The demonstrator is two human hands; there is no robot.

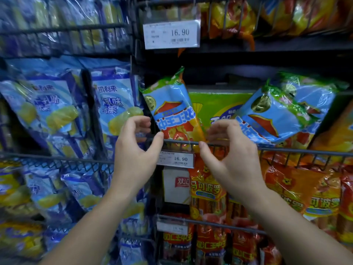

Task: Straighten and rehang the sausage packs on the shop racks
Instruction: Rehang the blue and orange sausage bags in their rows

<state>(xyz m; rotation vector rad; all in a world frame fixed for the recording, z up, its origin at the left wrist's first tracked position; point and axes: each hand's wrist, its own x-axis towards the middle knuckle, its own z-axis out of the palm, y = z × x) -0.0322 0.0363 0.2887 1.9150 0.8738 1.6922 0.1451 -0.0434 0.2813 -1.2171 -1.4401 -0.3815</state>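
Currently, tilted sausage pack (172,115) leans in the wire rack (286,150), left hand (137,152) and right hand (231,157) cupped wide, empty, flanking its base; probably light, floppy, slick film, best pinched at 2 side edges.

Sky-blue sausage pack (170,109), green-topped, red and orange below; blue packs (112,104) patterned with yellow blobs; orange packs (305,188); white price tag (172,34).

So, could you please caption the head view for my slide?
Left hand and right hand flank a tilted sausage pack at the wire rack rail.
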